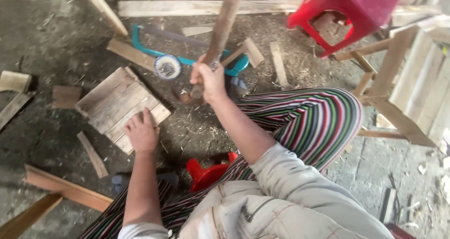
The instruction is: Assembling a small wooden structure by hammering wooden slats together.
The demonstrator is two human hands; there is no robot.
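My right hand [209, 81] is closed around a long brown wooden handle [224, 23] that runs up out of the top of the view; its lower end shows just below my fist. My left hand [140, 132] lies flat, fingers apart, on the near corner of a small panel of joined wooden slats [112, 100] on the ground. I sit on a low red stool [208, 173], legs in striped cloth.
A teal-framed hand saw [187, 60] and a small round tin [167, 67] lie beyond the panel. Loose wood offcuts and long planks [197, 7] litter the dirt floor. Another red stool [347, 11] stands at the back right, beside a wooden frame [403, 84].
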